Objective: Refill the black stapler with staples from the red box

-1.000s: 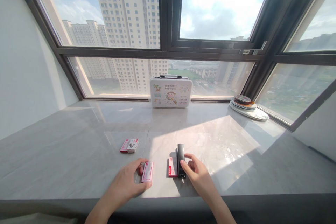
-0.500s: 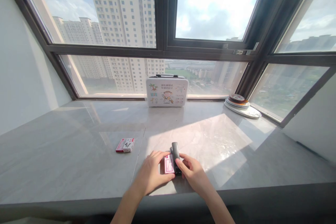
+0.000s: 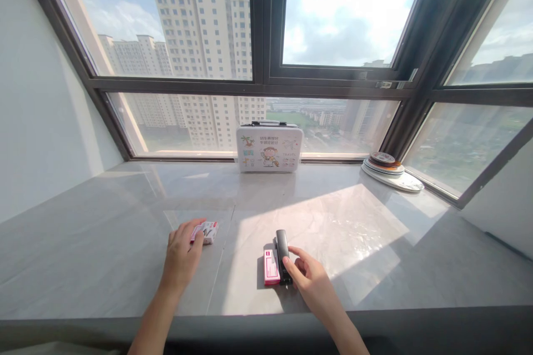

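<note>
My left hand (image 3: 181, 252) has its thumb and fingers around the left part of a small pink-and-white box (image 3: 211, 232), which lies flat on the counter with a dark picture on its top. To the right, a black stapler (image 3: 283, 258) lies lengthwise, pointing away from me. My right hand (image 3: 308, 274) grips it from the right side, thumb on top and fingers along its edge. Against the stapler's left side rests a second pink-and-white box (image 3: 271, 267), with neither hand on it.
A white case (image 3: 270, 148) with cartoon prints stands upright by the window at the back. Several stacked round plates or lids (image 3: 393, 172) sit in the right corner. The grey marble counter (image 3: 104, 266) ends at a front edge near me.
My left hand has left the box beside the stapler and moved left to the other box, closing around it. My right hand stays on the stapler. The view has shifted slightly.
</note>
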`<move>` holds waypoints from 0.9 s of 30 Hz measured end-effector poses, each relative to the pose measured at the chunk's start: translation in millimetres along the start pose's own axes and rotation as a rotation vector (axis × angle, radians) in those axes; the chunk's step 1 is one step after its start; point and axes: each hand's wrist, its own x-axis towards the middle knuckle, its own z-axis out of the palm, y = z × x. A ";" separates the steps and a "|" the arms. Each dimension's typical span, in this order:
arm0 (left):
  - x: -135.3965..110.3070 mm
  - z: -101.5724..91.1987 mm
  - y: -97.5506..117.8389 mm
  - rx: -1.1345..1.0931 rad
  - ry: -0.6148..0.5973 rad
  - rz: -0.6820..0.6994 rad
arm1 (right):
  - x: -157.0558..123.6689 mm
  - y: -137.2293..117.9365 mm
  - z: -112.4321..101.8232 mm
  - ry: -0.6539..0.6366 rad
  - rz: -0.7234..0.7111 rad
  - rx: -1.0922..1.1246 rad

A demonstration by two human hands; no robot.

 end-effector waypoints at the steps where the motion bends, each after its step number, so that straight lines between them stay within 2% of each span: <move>1: 2.1 -3.1 -21.8 0.087 -0.025 0.003 | -0.2 0.6 0.2 -0.001 0.001 0.005; 3: -1.9 -6.6 -58.0 0.173 -0.116 0.042 | -0.4 1.8 0.4 -0.003 -0.001 0.011; 5: -14.9 -9.2 -80.2 0.179 -0.146 0.094 | -0.6 2.7 0.4 -0.006 -0.001 0.020; 7: -31.9 -14.0 -88.3 0.137 -0.146 0.126 | -0.5 3.4 0.3 -0.013 0.004 0.030; 9: -47.6 -21.7 -84.4 0.078 -0.177 0.125 | -0.3 3.5 0.4 -0.023 0.012 0.037; 12: -61.7 -32.5 -58.1 0.003 -0.302 0.096 | -0.1 2.1 1.0 -0.032 0.022 0.039; 15: -64.1 -30.1 -10.8 -0.093 -0.408 0.048 | -0.4 -0.4 1.2 -0.032 0.013 0.030; 19: -58.1 -2.1 60.3 -0.266 -0.413 0.047 | -1.0 -2.4 0.6 -0.034 0.013 0.003; 21: -55.1 15.2 86.2 -0.355 -0.415 0.088 | -1.4 -3.0 0.1 -0.032 0.009 -0.019; 24: -52.5 35.0 105.6 -0.444 -0.542 0.141 | -1.9 -4.7 -0.5 -0.036 -0.005 -0.042; 27: -51.6 43.5 108.4 -0.479 -0.622 0.118 | -1.9 -6.9 -0.8 -0.035 -0.008 -0.061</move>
